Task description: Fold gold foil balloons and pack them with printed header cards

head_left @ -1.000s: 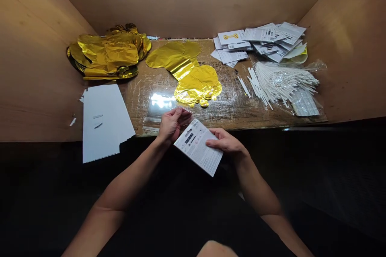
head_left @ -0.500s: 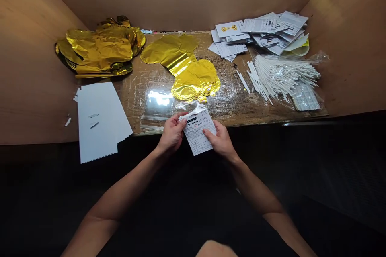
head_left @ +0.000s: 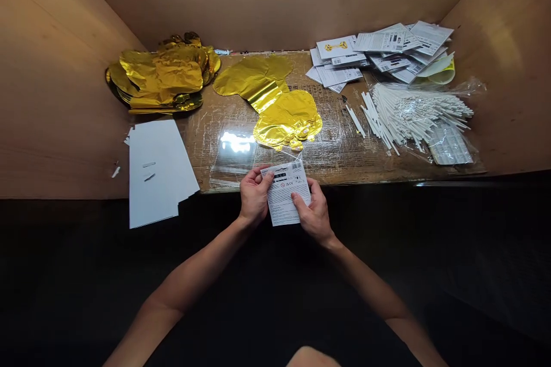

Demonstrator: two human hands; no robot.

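One heap of gold foil pieces (head_left: 159, 77) lies at the left end of the worktop (head_left: 336, 163); its edges are uneven, so a knock could make it slide. Below it, white sheets (head_left: 157, 183) overhang the front edge; a brush from the left forearm could tip them off. Flat clear sleeves (head_left: 235, 169) lie next, and their slick film may cling or shift if touched. The left hand (head_left: 255, 194) pinches the upper left corner of a printed card (head_left: 284, 203), which is held just in front of the worktop's edge. Further back, gold foil shapes (head_left: 279, 104) lie flat and could crease under pressure. Clear film (head_left: 297, 156) extends past the card's far edge (whether it encloses the whole card cannot be told); uneven pulling could wrinkle it. The right hand (head_left: 315, 212) grips the card's right side, thumb on top; squeezing too hard could bend it. Rightward, stacked printed packets (head_left: 381, 51) could slip forward onto the white sticks (head_left: 413, 114), which would roll if nudged.
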